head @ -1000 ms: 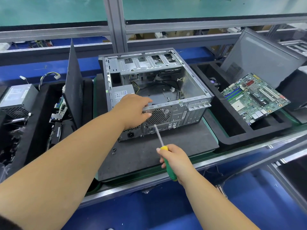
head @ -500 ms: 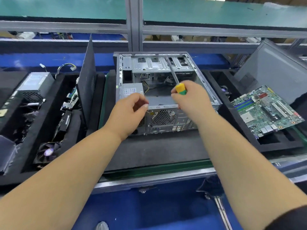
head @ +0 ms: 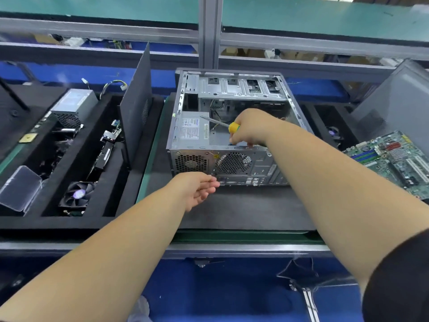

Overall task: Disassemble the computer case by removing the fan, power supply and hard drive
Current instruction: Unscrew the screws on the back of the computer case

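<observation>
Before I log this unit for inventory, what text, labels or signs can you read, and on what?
Nothing is legible.
White label on the silver power supply inside the grey metal computer case: print too blurred.
Yellow triangular warning sticker on the case's rear: no words readable.
Green motherboard: markings too small.

An electronics disassembly workshop: an open computer case (head: 228, 126) on a bench, foam trays (head: 55, 219) of sorted parts on either side.

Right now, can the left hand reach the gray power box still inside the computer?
Probably yes. The left hand is outside the case's back panel, holding nothing visible. The power supply shows through the open top; only the screwdriver crosses it.
</observation>
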{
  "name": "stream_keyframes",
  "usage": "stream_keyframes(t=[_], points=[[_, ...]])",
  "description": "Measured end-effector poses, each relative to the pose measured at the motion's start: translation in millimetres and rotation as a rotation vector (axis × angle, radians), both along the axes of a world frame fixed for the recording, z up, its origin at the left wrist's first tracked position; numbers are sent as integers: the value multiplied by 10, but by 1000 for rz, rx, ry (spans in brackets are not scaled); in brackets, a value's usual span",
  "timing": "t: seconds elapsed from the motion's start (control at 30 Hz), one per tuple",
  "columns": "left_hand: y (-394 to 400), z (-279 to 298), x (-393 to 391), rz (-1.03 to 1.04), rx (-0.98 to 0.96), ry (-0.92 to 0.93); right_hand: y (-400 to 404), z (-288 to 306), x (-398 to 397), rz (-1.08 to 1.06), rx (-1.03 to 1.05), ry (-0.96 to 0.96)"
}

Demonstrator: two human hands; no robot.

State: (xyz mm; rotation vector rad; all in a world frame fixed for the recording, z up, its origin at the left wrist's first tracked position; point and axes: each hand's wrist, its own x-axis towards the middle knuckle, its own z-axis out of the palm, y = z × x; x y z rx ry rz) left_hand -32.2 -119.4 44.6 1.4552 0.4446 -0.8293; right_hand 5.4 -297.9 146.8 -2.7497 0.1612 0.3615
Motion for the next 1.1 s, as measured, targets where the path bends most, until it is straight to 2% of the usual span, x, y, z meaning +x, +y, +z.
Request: stream_keyframes(t=[0.2, 0.4, 0.93, 1.1], points=[[-56, -180, 54, 77, -94, 147, -54, -62, 7, 2, 21, 9], [-185, -242, 56, 180, -181, 151, -75, -114, 12, 22, 12, -12], [-361, -319, 79, 349, -230, 207, -92, -199, 24, 50, -51, -68], [-418, -371, 96, 425, -319, 249, -95, -196, 20, 59, -27, -80]])
